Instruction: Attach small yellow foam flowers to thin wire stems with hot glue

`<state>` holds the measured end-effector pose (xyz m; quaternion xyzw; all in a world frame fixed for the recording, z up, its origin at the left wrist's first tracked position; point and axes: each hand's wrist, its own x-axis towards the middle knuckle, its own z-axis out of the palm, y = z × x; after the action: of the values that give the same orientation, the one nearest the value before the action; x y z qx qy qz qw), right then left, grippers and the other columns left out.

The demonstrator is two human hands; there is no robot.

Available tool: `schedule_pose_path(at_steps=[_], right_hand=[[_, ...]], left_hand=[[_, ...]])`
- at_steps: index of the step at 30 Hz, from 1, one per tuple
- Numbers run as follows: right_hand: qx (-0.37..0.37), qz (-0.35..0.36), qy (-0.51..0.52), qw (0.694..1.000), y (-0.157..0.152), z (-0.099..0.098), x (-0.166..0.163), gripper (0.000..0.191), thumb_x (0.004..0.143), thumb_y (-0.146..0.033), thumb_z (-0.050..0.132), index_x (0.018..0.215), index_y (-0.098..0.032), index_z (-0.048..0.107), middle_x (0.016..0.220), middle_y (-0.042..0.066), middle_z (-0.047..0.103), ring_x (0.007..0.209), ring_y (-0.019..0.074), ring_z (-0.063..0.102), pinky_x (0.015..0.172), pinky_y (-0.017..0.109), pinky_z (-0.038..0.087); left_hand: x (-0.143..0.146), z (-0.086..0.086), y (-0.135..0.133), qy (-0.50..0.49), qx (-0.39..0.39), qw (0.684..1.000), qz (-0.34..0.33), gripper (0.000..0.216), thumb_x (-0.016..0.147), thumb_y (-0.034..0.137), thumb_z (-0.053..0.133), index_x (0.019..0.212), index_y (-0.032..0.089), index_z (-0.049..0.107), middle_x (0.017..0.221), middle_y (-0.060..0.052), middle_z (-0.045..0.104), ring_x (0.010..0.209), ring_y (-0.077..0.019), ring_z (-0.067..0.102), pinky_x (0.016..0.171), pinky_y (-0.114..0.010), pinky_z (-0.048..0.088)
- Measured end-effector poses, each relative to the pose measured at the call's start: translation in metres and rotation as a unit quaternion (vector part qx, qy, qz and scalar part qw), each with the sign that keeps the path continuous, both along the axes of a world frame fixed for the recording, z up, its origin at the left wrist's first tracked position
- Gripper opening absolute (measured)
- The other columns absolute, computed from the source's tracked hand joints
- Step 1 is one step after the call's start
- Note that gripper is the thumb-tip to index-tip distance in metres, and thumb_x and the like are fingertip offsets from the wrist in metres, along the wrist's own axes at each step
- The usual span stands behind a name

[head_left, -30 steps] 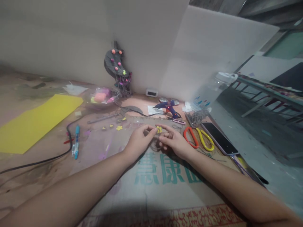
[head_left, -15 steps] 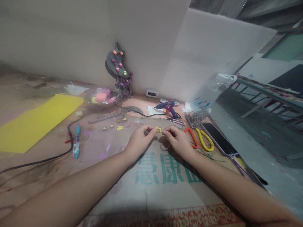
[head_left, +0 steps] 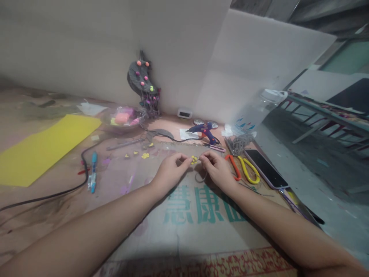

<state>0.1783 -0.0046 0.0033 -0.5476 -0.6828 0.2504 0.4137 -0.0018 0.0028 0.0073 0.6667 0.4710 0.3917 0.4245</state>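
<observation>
Between the thumb and fingers of my left hand (head_left: 173,167) is a small yellow flower cutout (head_left: 194,159), its middle dark or open. My right hand (head_left: 216,169) is pinched closed just right of the flower. A thin grey string (head_left: 201,179) loops below its fingertips and appears to run into the pinch. Another yellow flower (head_left: 145,156) and small yellow scraps (head_left: 135,153) lie to the left on the board. Beyond my hands a blue glue gun (head_left: 203,130) rests with a red light showing.
Scissors with red and yellow handles (head_left: 249,171), a phone (head_left: 266,169) and grey yarn (head_left: 242,144) lie right. A water bottle (head_left: 256,109) stands behind them. Left are a yellow sheet (head_left: 49,150), a blue pen (head_left: 93,173) and a bowl (head_left: 123,122). A decorated grey crescent (head_left: 140,79) leans on the wall.
The flower has turned slightly in my left fingers. My right fingertips have shifted a little to the right, away from it. The other things stay in place.
</observation>
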Motion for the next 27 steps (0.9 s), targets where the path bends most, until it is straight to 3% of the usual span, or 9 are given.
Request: schedule_pose_path(at_steps=[3, 6, 10, 16, 22, 27], right_hand=[[-0.007, 0.005, 0.02, 1.0, 0.001, -0.002, 0.001, 0.024, 0.089, -0.041, 0.052, 0.08, -0.019, 0.056, 0.066, -0.001, 0.057, 0.059, 0.0131, 0.053, 0.056, 0.024, 0.04], [-0.042, 0.032, 0.069, 0.996, 0.002, -0.003, 0.002, 0.026, 0.09, -0.043, 0.05, 0.093, -0.019, 0.059, 0.067, -0.001, 0.058, 0.06, 0.014, 0.056, 0.055, 0.025, 0.042], [-0.05, 0.065, 0.075, 0.994, 0.003, -0.004, 0.0, 0.034, 0.087, -0.044, 0.054, 0.108, -0.018, 0.06, 0.085, 0.004, 0.065, 0.075, 0.0165, 0.061, 0.065, 0.027, 0.047], [-0.042, 0.055, 0.006, 0.998, 0.005, -0.007, -0.005, 0.028, 0.073, -0.04, 0.07, 0.088, -0.018, 0.062, 0.07, -0.002, 0.058, 0.063, 0.0132, 0.051, 0.059, 0.025, 0.041], [-0.063, 0.077, 0.055, 0.993, 0.007, -0.011, -0.005, 0.024, 0.08, -0.041, 0.062, 0.083, -0.018, 0.06, 0.072, 0.001, 0.063, 0.061, 0.0136, 0.056, 0.054, 0.024, 0.043], [-0.072, 0.086, 0.106, 0.988, 0.008, -0.014, -0.006, 0.033, 0.082, -0.05, 0.058, 0.081, -0.018, 0.06, 0.063, -0.002, 0.056, 0.049, 0.0102, 0.048, 0.045, 0.022, 0.038]], left_hand=[[0.0, -0.001, 0.0, 0.004, 0.003, 1.0, -0.003, 0.028, 0.085, 0.041, 0.053, 0.083, 0.016, 0.067, 0.08, -0.003, 0.071, 0.076, -0.0179, 0.063, 0.07, -0.027, 0.043], [-0.001, -0.003, 0.001, 0.002, 0.011, 1.0, -0.001, 0.029, 0.086, 0.042, 0.053, 0.082, 0.017, 0.068, 0.081, -0.003, 0.071, 0.077, -0.0182, 0.062, 0.07, -0.028, 0.043], [0.0, -0.004, 0.001, 0.001, 0.012, 1.0, 0.005, 0.029, 0.085, 0.041, 0.053, 0.082, 0.017, 0.068, 0.082, -0.004, 0.071, 0.079, -0.0191, 0.063, 0.073, -0.029, 0.044], [0.0, -0.005, 0.002, 0.007, 0.02, 1.0, 0.013, 0.028, 0.084, 0.039, 0.053, 0.082, 0.016, 0.068, 0.084, -0.004, 0.072, 0.082, -0.0199, 0.063, 0.075, -0.029, 0.044], [0.002, -0.014, 0.007, -0.002, 0.037, 0.999, 0.012, 0.03, 0.083, 0.041, 0.053, 0.08, 0.016, 0.067, 0.078, -0.004, 0.071, 0.075, -0.0189, 0.062, 0.069, -0.027, 0.044], [0.003, -0.02, 0.01, -0.006, 0.07, 0.997, 0.012, 0.033, 0.084, 0.043, 0.051, 0.079, 0.015, 0.066, 0.078, -0.003, 0.07, 0.073, -0.0184, 0.061, 0.067, -0.027, 0.043]])
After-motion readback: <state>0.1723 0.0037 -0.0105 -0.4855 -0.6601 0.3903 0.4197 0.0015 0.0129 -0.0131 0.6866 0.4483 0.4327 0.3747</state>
